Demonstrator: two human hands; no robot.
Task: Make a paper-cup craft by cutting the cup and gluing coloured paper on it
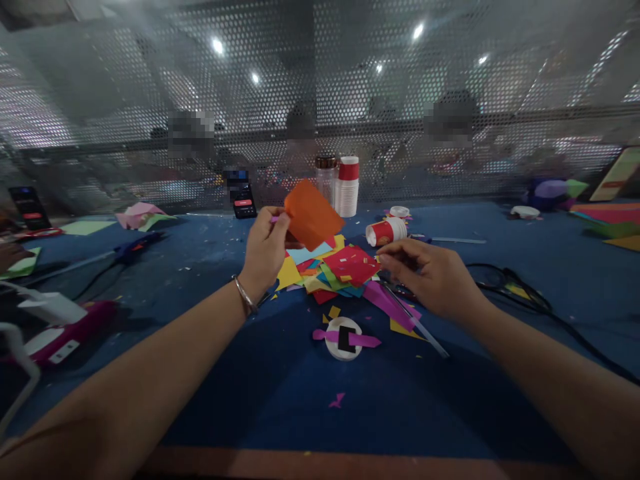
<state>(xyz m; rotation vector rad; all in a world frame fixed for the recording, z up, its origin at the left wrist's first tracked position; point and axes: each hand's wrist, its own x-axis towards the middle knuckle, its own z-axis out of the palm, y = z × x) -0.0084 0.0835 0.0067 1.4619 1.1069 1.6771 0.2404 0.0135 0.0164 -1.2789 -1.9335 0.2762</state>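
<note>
Between the thumb and fingers of my left hand [270, 243] is a square sheet of orange paper [313, 217], raised above the pile. A bit of purple shows at the same fingertips. My right hand [430, 270] is at the pile's right side, fingertips drawn together by the corner of a red paper sheet [353, 263]; what they pinch, if anything, I cannot make out. Under both hands lies a heap of coloured paper [320, 283]. Nearer me sits a white round lid [345, 353] with a black square and a purple paper strip across it.
Behind the pile stand a clear jar [326, 180] and a stack of paper cups [349, 193]; a red-and-white cup [387, 231] lies sideways. A phone [243, 200] leans upright. At left is a power strip [65, 333], at right a black cable [525, 300]. Another person's hand [13, 257] shows far left.
</note>
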